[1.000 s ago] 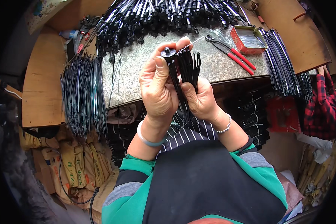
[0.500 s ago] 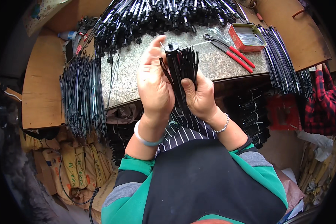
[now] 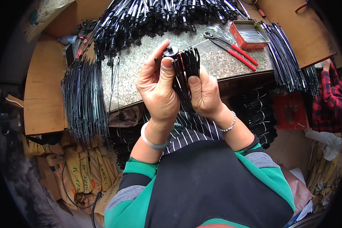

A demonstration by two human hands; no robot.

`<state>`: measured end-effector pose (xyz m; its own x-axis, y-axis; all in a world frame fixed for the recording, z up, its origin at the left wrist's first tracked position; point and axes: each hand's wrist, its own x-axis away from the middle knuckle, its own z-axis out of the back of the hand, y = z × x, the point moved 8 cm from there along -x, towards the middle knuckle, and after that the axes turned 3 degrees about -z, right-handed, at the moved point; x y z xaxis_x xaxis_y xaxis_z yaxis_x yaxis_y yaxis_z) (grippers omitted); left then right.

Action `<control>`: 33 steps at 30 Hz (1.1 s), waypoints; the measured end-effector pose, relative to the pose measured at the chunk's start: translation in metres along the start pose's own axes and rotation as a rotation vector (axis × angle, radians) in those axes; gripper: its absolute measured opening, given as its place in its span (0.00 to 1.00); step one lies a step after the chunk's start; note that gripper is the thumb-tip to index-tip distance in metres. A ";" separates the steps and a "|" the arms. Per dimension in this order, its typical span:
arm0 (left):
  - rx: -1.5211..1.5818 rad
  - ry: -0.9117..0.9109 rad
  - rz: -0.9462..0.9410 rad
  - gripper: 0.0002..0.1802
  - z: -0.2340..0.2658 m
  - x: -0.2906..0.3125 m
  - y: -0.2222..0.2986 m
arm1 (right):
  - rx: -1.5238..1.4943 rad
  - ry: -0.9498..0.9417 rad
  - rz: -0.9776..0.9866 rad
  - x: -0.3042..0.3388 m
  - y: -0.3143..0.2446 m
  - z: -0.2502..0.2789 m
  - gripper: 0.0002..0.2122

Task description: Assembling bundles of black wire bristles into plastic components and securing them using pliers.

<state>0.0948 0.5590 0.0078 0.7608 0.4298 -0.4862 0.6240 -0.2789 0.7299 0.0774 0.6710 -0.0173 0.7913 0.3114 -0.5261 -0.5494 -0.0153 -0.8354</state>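
Above my lap I hold what looks like a folded black umbrella frame (image 3: 183, 89), upright with a round dark disc (image 3: 171, 51) and a small stud on its top. My left hand (image 3: 158, 81) is closed on the upper part, its thumb pressed just below the disc and its fingers behind. My right hand (image 3: 205, 91) grips the bunched thin black ribs (image 3: 192, 60) from the right, thumb across the front. A thin silver wire (image 3: 201, 43) sticks out from the frame's top towards the right. The lower end of the frame runs down out of sight against my apron.
Red-handled pliers (image 3: 235, 52) and a red tin (image 3: 250, 37) of thin silver wires lie on the speckled tabletop (image 3: 131, 68). Black rods with collars (image 3: 163, 19) are heaped at the back. Rib bundles (image 3: 85, 98) hang left and right (image 3: 285, 57). A person's plaid sleeve (image 3: 326, 95) shows at far right.
My left hand has gone from spread fingers beside the frame to closing round its top, with the thumb now across the front. My right hand still grips the ribs.
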 end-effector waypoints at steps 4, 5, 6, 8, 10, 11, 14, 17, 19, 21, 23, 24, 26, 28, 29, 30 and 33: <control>0.046 0.075 0.039 0.17 -0.002 0.001 -0.002 | 0.084 0.010 0.062 -0.001 0.000 0.000 0.15; 0.045 0.075 0.039 0.17 0.000 0.001 -0.002 | 0.102 0.000 0.062 -0.001 0.000 -0.001 0.15; 0.053 0.059 0.047 0.17 0.001 0.001 -0.004 | 0.119 -0.009 0.062 -0.001 0.000 -0.002 0.14; 0.068 0.028 0.064 0.17 0.004 0.000 -0.007 | 0.105 0.026 0.090 -0.002 -0.003 -0.002 0.12; 0.056 0.025 0.074 0.17 0.004 -0.002 -0.009 | 0.078 0.096 0.145 -0.002 -0.008 0.001 0.07; 0.044 0.023 0.084 0.17 0.004 -0.003 -0.010 | 0.078 0.097 0.145 -0.002 -0.008 0.001 0.07; 0.052 0.043 0.105 0.17 0.002 -0.002 -0.009 | 0.027 0.089 0.099 -0.002 -0.001 0.001 0.07; 0.095 0.087 0.126 0.16 0.001 0.001 -0.009 | 0.011 0.085 0.095 -0.003 -0.002 0.000 0.07; 0.071 0.098 0.093 0.16 0.001 0.002 -0.007 | 0.004 0.084 0.093 -0.003 -0.002 0.000 0.07; 0.058 0.105 0.076 0.16 0.003 0.003 -0.006 | 0.022 0.081 0.104 -0.002 -0.002 -0.001 0.07; 0.035 0.089 0.074 0.15 0.004 0.003 -0.006 | 0.031 0.080 0.109 -0.002 -0.002 -0.001 0.07; 0.023 0.080 0.074 0.15 0.004 0.004 -0.006 | -0.008 0.061 0.095 -0.002 -0.001 -0.002 0.07; 0.062 0.068 0.089 0.15 0.003 0.003 -0.005 | -0.083 0.027 0.067 -0.003 0.000 -0.003 0.07; 0.141 0.044 0.118 0.15 0.001 0.002 -0.006 | -0.026 0.016 0.058 -0.001 0.000 -0.003 0.10; 0.141 0.045 0.119 0.15 0.002 0.003 -0.008 | 0.030 0.005 0.050 0.000 -0.001 -0.004 0.12; 0.089 0.044 0.075 0.16 0.004 0.003 -0.007 | 0.086 -0.007 0.044 0.001 -0.001 -0.005 0.15; -0.017 0.046 -0.015 0.17 0.007 0.003 -0.003 | 0.030 0.002 0.054 0.000 -0.001 -0.006 0.14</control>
<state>0.0965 0.5553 0.0007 0.7422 0.4727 -0.4751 0.6320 -0.2578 0.7308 0.0790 0.6655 -0.0175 0.7610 0.3087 -0.5706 -0.5991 -0.0032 -0.8007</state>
